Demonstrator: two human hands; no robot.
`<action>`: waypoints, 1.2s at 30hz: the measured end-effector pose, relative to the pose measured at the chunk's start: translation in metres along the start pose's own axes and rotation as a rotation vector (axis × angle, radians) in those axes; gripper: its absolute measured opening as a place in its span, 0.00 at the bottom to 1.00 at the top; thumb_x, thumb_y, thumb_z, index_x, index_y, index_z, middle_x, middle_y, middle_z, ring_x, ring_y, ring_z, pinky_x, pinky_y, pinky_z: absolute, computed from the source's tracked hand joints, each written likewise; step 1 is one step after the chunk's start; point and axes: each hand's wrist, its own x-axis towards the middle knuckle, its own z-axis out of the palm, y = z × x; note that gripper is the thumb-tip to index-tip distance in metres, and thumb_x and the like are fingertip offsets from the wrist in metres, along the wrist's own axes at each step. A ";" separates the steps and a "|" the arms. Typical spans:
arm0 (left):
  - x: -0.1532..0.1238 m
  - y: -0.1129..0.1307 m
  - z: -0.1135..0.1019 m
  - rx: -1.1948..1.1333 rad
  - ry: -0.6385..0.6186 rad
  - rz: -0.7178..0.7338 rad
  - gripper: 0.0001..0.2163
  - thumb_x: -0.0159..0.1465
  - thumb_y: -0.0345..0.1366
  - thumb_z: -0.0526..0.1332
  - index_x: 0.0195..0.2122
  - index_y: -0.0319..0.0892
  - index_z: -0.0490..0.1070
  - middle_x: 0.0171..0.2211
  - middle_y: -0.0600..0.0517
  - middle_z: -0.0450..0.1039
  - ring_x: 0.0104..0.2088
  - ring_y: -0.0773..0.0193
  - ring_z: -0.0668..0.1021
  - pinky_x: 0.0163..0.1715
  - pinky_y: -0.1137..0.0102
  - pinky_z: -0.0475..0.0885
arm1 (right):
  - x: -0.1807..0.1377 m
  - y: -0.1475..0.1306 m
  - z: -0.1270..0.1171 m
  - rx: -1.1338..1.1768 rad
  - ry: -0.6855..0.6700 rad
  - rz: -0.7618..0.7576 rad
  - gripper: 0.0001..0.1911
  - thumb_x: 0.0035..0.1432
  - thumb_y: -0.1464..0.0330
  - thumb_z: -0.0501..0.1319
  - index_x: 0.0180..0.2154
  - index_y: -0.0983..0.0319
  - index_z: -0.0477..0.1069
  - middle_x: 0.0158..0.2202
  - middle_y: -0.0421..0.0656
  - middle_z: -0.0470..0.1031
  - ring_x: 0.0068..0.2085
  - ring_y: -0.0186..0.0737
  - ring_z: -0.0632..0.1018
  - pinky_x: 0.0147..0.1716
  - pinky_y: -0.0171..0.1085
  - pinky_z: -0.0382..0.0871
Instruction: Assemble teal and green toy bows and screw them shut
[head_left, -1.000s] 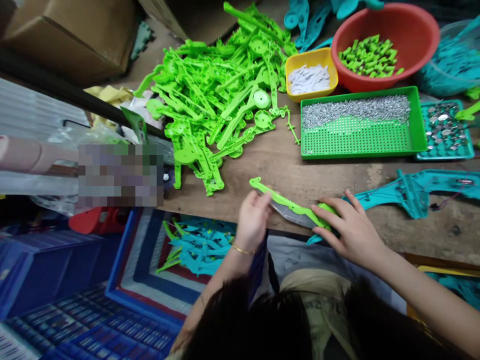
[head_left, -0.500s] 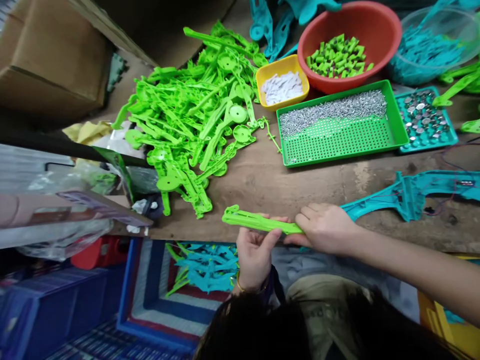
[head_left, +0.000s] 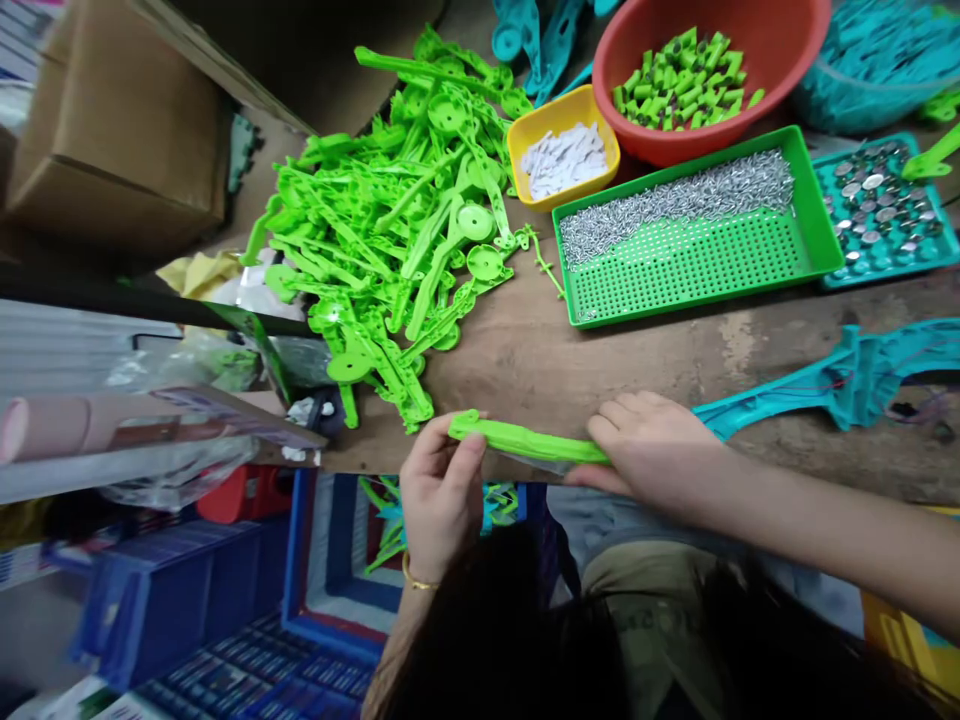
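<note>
Green part [head_left: 536, 443] bridges both grips: left hand [head_left: 441, 497] pinching, right hand [head_left: 651, 450] clasping opposite ends.

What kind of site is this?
Probably a small assembly workshop for plastic goods: a big pile of matching green parts on a wooden bench, a green tray of small metal pieces, and a red bowl of small green pieces.

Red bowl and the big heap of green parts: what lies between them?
In the head view, a yellow container of white pieces lies between them, with blue parts farther back.
</note>
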 end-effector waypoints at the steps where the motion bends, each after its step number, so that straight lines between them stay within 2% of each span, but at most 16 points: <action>1: 0.000 0.001 0.000 0.014 -0.007 0.007 0.12 0.54 0.42 0.71 0.36 0.45 0.75 0.35 0.52 0.78 0.34 0.66 0.79 0.37 0.74 0.75 | 0.006 -0.006 -0.005 0.085 -0.026 0.022 0.29 0.62 0.46 0.51 0.37 0.65 0.72 0.35 0.48 0.76 0.37 0.44 0.76 0.35 0.39 0.62; 4: -0.005 0.000 0.008 -0.010 -0.033 0.065 0.10 0.54 0.42 0.70 0.35 0.45 0.77 0.33 0.53 0.78 0.33 0.66 0.78 0.35 0.74 0.74 | 0.024 -0.022 -0.011 0.390 -0.095 0.049 0.23 0.66 0.52 0.49 0.44 0.63 0.70 0.41 0.47 0.77 0.42 0.42 0.76 0.38 0.38 0.64; 7: -0.011 -0.002 0.014 -0.033 -0.004 0.136 0.09 0.55 0.40 0.69 0.36 0.45 0.77 0.33 0.53 0.78 0.33 0.66 0.77 0.36 0.74 0.73 | 0.037 -0.030 -0.004 0.548 -0.084 0.050 0.16 0.68 0.60 0.49 0.41 0.63 0.70 0.39 0.46 0.77 0.40 0.39 0.76 0.37 0.37 0.64; 10: -0.012 -0.002 0.015 -0.004 0.026 0.145 0.09 0.56 0.41 0.69 0.36 0.44 0.77 0.32 0.53 0.77 0.32 0.66 0.77 0.35 0.73 0.73 | 0.039 -0.028 0.001 0.603 -0.047 0.075 0.16 0.67 0.59 0.51 0.39 0.63 0.71 0.38 0.45 0.78 0.40 0.38 0.76 0.39 0.36 0.65; 12: -0.008 -0.001 0.014 0.006 0.014 0.112 0.09 0.56 0.41 0.69 0.36 0.44 0.77 0.33 0.53 0.78 0.33 0.65 0.78 0.36 0.72 0.73 | 0.034 -0.022 -0.003 0.576 -0.079 0.085 0.17 0.67 0.58 0.51 0.43 0.62 0.72 0.41 0.45 0.78 0.42 0.39 0.77 0.40 0.37 0.66; 15: 0.000 -0.001 0.015 -0.038 0.029 0.085 0.11 0.55 0.42 0.69 0.37 0.45 0.76 0.36 0.52 0.78 0.36 0.65 0.78 0.39 0.72 0.73 | 0.020 -0.007 -0.014 0.378 -0.118 0.052 0.23 0.65 0.55 0.53 0.53 0.64 0.69 0.49 0.51 0.76 0.48 0.46 0.76 0.43 0.41 0.68; 18: 0.001 -0.008 0.023 -0.155 0.044 0.086 0.12 0.55 0.45 0.69 0.38 0.48 0.74 0.37 0.54 0.76 0.38 0.66 0.77 0.42 0.72 0.73 | 0.006 0.005 -0.018 0.185 -0.207 0.030 0.20 0.65 0.57 0.53 0.47 0.65 0.72 0.42 0.51 0.79 0.43 0.48 0.78 0.41 0.43 0.67; 20: -0.003 -0.015 0.030 -0.191 -0.085 0.052 0.15 0.54 0.45 0.70 0.41 0.48 0.74 0.38 0.53 0.76 0.40 0.64 0.77 0.44 0.69 0.73 | -0.001 0.008 -0.017 0.144 -0.230 0.005 0.17 0.66 0.60 0.52 0.41 0.63 0.74 0.36 0.47 0.79 0.39 0.46 0.78 0.40 0.42 0.66; 22: -0.009 -0.021 0.037 -0.148 -0.268 0.076 0.16 0.52 0.42 0.72 0.40 0.46 0.75 0.39 0.50 0.75 0.42 0.62 0.77 0.46 0.67 0.73 | -0.005 0.007 -0.014 0.131 -0.168 -0.037 0.16 0.67 0.61 0.52 0.39 0.63 0.73 0.36 0.46 0.78 0.38 0.44 0.76 0.39 0.41 0.64; 24: -0.015 -0.022 0.042 -0.055 -0.376 0.188 0.11 0.52 0.37 0.72 0.37 0.44 0.77 0.37 0.49 0.74 0.43 0.61 0.76 0.46 0.67 0.72 | -0.008 0.005 -0.012 0.115 -0.098 -0.087 0.16 0.67 0.61 0.50 0.38 0.63 0.72 0.34 0.45 0.77 0.36 0.42 0.74 0.38 0.40 0.61; 26: -0.018 -0.021 0.044 0.018 -0.379 0.323 0.08 0.54 0.33 0.70 0.35 0.45 0.77 0.35 0.51 0.74 0.41 0.61 0.76 0.45 0.67 0.72 | -0.009 0.003 -0.011 0.105 -0.044 -0.127 0.15 0.67 0.63 0.50 0.36 0.63 0.72 0.31 0.45 0.75 0.34 0.41 0.72 0.36 0.39 0.59; 29: -0.019 -0.019 0.047 0.059 -0.355 0.416 0.08 0.55 0.31 0.70 0.36 0.46 0.77 0.33 0.52 0.74 0.39 0.61 0.76 0.44 0.65 0.72 | -0.011 0.005 -0.008 0.112 0.021 -0.174 0.15 0.66 0.65 0.50 0.35 0.64 0.71 0.30 0.45 0.72 0.32 0.39 0.69 0.36 0.38 0.57; 33: -0.017 -0.025 0.048 0.044 -0.312 0.426 0.07 0.55 0.32 0.69 0.35 0.46 0.76 0.32 0.52 0.73 0.38 0.61 0.76 0.44 0.64 0.73 | -0.008 0.010 -0.003 0.153 0.041 -0.199 0.16 0.66 0.66 0.49 0.34 0.64 0.72 0.28 0.44 0.72 0.32 0.38 0.68 0.36 0.38 0.57; 36: -0.012 -0.025 0.042 0.059 -0.383 0.369 0.08 0.55 0.32 0.70 0.36 0.45 0.77 0.34 0.51 0.74 0.39 0.62 0.76 0.43 0.66 0.73 | -0.006 0.013 -0.003 0.165 0.030 -0.206 0.17 0.67 0.65 0.48 0.35 0.64 0.72 0.29 0.43 0.73 0.32 0.38 0.68 0.36 0.38 0.57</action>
